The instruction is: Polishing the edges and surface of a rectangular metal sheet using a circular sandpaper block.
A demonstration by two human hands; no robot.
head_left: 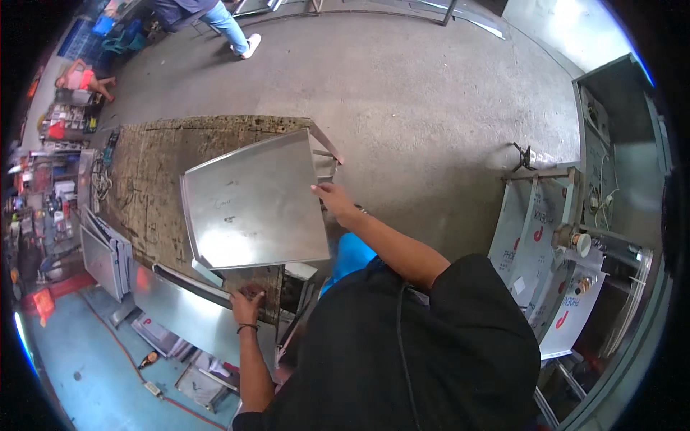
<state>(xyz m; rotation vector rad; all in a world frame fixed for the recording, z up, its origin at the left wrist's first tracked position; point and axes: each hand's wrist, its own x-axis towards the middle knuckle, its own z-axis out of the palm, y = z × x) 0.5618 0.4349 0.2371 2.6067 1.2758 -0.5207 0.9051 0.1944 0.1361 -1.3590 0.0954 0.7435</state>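
Over worn bench point(147, 194), R hand point(334, 201) pinches edge of metal panel point(251, 194); L hand point(246, 309) curled, can't tell if gripping. Prob. positioning step; next move needs steady ctrl.

The desk point(154, 187) has a brown wooden top, scored and stained across its exposed surface. A sheet-metal panel point(255, 205) with folded edges lies over the right half; full contact underneath cannot be confirmed. A pale strip point(207, 274) protrudes below the panel's near left corner. The blue floor point(100, 391), at lower left, carries an orange cable point(109, 327) and a brown bottle point(149, 359).
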